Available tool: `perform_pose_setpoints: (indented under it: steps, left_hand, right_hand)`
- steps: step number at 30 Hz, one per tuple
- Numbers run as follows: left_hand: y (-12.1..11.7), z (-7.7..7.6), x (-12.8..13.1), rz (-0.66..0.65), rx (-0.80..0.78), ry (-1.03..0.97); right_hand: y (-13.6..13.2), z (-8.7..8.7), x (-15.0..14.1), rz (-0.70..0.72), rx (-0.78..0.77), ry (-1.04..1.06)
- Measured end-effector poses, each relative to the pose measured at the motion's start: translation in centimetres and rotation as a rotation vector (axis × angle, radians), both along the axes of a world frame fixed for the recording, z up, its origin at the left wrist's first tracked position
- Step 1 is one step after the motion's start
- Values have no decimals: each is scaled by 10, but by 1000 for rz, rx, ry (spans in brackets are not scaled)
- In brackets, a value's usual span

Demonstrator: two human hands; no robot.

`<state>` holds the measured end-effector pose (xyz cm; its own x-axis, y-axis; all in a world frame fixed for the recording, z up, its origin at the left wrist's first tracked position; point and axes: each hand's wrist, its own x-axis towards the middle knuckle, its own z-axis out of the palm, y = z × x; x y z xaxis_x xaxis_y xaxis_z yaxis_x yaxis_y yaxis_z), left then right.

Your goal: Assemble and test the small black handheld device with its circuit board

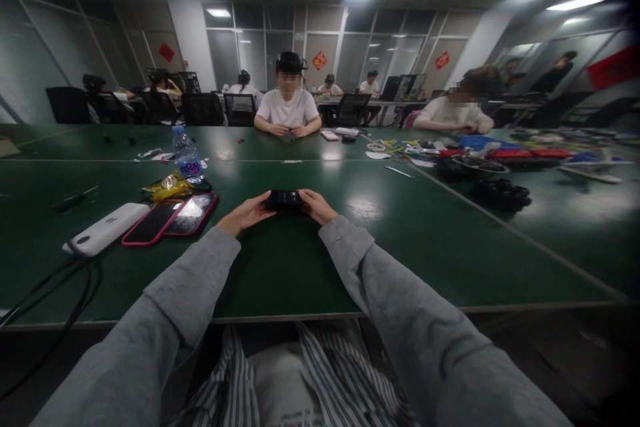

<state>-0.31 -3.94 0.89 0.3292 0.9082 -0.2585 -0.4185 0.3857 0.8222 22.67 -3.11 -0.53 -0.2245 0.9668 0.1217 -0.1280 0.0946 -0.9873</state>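
Observation:
A small black box-like device (pixel 284 199) with faint pale markings is held low over the green table (pixel 280 273); its exact kind does not show. My left hand (pixel 249 212) grips its left end, thumb on top and fingers stretched along the lower side. At the opposite end, my right hand (pixel 318 206) pinches the device between thumb and fingers. To the left of my left hand lie two phones, a red-edged dark one (pixel 153 221) and another with a glossy, reflecting screen (pixel 192 213).
A white power bank (pixel 111 229) with black cables lies left of the phones. Behind them are a yellow packet (pixel 167 187) and a water bottle (pixel 186 153). Black bundled items (pixel 501 193) and tangled cables lie right. A person (pixel 287 103) sits opposite, another (pixel 453 110) at right.

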Motion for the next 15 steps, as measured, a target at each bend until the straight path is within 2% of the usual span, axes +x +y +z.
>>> perform_pose_setpoints:
  steps: [8, 13, 15]
  left_hand:
    - [1, 0, 3, 33, -30, 62]
    - [-1, 1, 6, 42, -11, 94]
    - [-3, 1, 6, 29, 3, 99]
  right_hand:
    - [-3, 0, -2, -65, 246, -242]
    - [-7, -1, -1, -14, 543, -488]
    - [-6, -3, -1, -5, 597, -532]
